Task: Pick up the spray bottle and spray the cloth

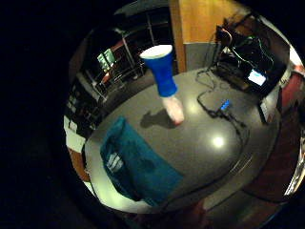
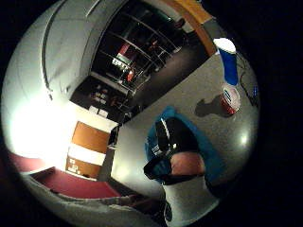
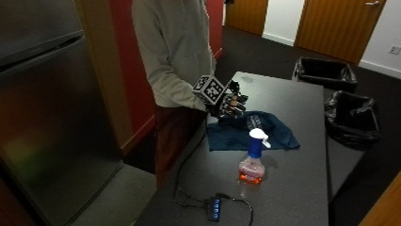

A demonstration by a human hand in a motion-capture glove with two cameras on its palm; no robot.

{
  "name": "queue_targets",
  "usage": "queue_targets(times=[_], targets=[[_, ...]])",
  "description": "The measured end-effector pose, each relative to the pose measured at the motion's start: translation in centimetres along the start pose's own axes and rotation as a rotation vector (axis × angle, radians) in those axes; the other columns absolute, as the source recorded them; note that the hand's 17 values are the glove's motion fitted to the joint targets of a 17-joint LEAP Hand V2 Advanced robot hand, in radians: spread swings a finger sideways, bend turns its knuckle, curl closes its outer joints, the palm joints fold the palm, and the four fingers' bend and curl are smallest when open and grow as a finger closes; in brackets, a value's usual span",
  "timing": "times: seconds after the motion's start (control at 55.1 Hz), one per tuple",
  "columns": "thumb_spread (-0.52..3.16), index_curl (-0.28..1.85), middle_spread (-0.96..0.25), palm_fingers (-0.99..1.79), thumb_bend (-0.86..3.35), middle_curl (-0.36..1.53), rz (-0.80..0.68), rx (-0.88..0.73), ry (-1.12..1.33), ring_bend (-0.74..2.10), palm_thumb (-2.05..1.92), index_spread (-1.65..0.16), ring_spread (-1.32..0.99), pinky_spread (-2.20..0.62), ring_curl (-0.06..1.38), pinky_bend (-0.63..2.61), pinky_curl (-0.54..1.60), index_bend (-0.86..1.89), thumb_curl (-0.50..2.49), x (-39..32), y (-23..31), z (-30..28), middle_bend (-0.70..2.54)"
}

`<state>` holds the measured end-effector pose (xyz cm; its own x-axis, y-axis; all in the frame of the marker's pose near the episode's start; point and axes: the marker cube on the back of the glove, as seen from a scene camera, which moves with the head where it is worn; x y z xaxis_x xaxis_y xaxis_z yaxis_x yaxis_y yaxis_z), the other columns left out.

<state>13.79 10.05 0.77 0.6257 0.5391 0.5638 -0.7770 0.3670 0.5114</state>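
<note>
Standing at the dark grey table, outside view: my black-gloved right hand is hovering over the crumpled teal cloth, fingers relaxed, grasping nothing. The clear spray bottle with pink liquid and blue-white trigger head is standing upright near the cloth.

Little-finger view: bottle and cloth are lying apart.

Thumb view: my gloved fingers are hanging above the cloth.

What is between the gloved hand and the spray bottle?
The blue cloth lies between the gloved right hand and the spray bottle, then bare table; the outside view shows it.
</note>
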Motion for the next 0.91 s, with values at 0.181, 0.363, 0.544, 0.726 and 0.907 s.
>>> queue_targets(times=[0.181, 0.363, 0.544, 0.726, 0.907], targets=[[1.02, 0.19, -0.05, 0.3, -0.02, 0.35, 0.121, 0.123, -0.1, 0.47, 0.7, -0.25, 0.02, 0.14, 0.31, 0.41, 0.35, 0.07, 0.38, 3.0, -1.1, -0.2, 0.26], [1.01, 0.17, -0.05, 0.28, -0.03, 0.36, 0.175, 0.188, -0.176, 0.49, 0.7, -0.24, 0.02, 0.14, 0.31, 0.43, 0.35, 0.09, 0.39, 4.9, -0.7, 0.7, 0.27], [0.99, 0.17, -0.05, 0.27, -0.03, 0.37, 0.263, 0.366, -0.261, 0.5, 0.7, -0.23, 0.01, 0.13, 0.32, 0.44, 0.36, 0.09, 0.4, 5.9, -1.7, 2.3, 0.28], [0.98, 0.16, -0.06, 0.24, -0.03, 0.37, 0.333, 0.331, -0.346, 0.52, 0.7, -0.23, 0.0, 0.13, 0.32, 0.45, 0.36, 0.09, 0.4, 6.5, -1.2, 3.9, 0.28], [0.97, 0.14, -0.07, 0.12, -0.03, 0.36, 0.442, 0.3, -0.454, 0.54, 0.67, -0.28, -0.03, 0.13, 0.33, 0.54, 0.38, 0.07, 0.4, 7.0, -2.3, 5.0, 0.21]])
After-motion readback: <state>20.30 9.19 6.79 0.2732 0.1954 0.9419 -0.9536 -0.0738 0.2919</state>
